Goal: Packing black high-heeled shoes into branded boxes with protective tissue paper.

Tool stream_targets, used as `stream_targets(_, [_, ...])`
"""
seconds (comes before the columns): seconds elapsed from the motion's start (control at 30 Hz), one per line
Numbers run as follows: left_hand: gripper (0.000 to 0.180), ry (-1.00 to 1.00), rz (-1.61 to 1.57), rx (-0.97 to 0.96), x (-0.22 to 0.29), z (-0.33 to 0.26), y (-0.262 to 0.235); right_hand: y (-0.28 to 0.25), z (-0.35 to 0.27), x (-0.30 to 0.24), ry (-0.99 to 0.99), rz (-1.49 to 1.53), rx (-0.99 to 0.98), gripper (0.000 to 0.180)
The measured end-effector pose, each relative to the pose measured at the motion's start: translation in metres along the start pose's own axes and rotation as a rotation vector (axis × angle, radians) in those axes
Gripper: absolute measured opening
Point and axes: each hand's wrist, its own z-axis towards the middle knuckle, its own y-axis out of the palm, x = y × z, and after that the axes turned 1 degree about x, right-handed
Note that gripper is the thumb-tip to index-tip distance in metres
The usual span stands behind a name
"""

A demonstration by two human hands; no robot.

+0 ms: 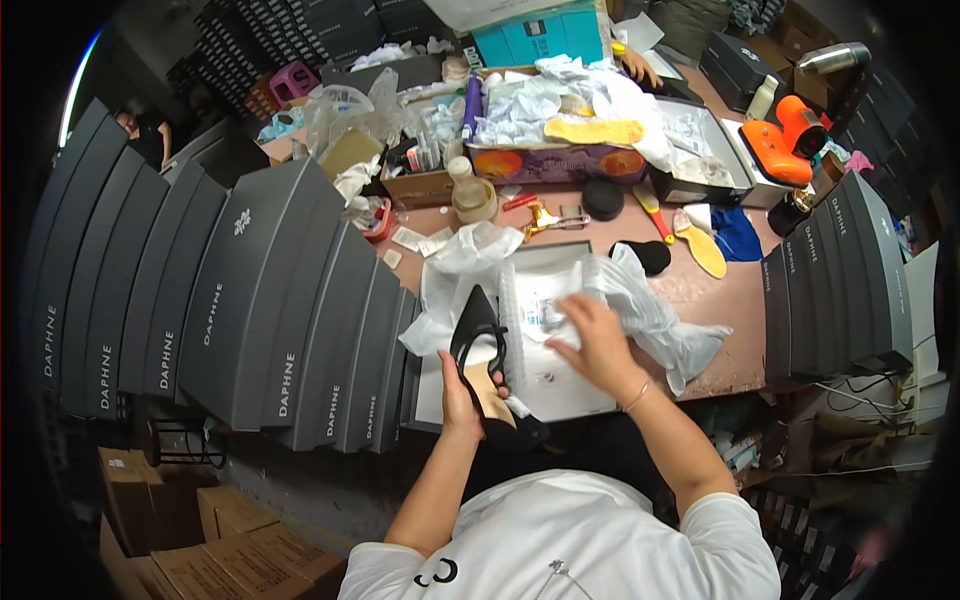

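My left hand (462,395) grips a black pointed high-heel shoe (478,340) by its rear, sole side tilted up, toe pointing away from me. My right hand (598,340) reaches into an open shoe box (560,385) in front of me and its fingers press on crumpled white tissue paper (640,305) and a clear plastic sheet inside. More white paper (465,260) spills over the box's far left corner. The box lies on a brown worktable (725,295).
Stacks of dark grey shoe boxes (250,300) stand along my left, and another stack (835,270) on my right. At the back lie a cluttered carton (560,150), tape roll (473,198), yellow insoles (703,248), an orange tool (785,140). Another person's hand (637,65) shows far back. Cardboard cartons (215,540) sit on the floor.
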Motion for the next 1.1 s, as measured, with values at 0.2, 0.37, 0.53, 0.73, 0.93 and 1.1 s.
stream_targets(0.2, [0.067,0.103,0.071,-0.107,-0.029,-0.044,0.030,0.047,-0.005,-0.034,-0.459,-0.149,-0.301,0.013])
stream_targets(0.37, [0.065,0.054,0.141,-0.192,-0.030,-0.047,0.017,0.047,-0.011,-0.035,-0.486,-0.214,-0.322,0.012])
stream_targets(0.53, [0.065,0.019,0.089,-0.283,-0.033,-0.032,-0.002,0.036,-0.020,-0.040,-0.368,-0.124,-0.300,0.018])
stream_targets(0.73, [0.062,0.053,0.142,-0.169,-0.041,-0.048,0.011,0.041,-0.025,-0.036,-0.406,-0.207,-0.341,0.015])
stream_targets(0.93, [0.071,0.072,-0.013,0.011,-0.020,-0.023,-0.010,0.004,-0.028,-0.044,-0.353,-0.126,-0.206,0.007])
stream_targets(1.1, [0.078,0.192,0.051,-0.087,-0.007,-0.033,0.009,0.017,-0.016,-0.035,-0.093,0.140,-0.056,0.021])
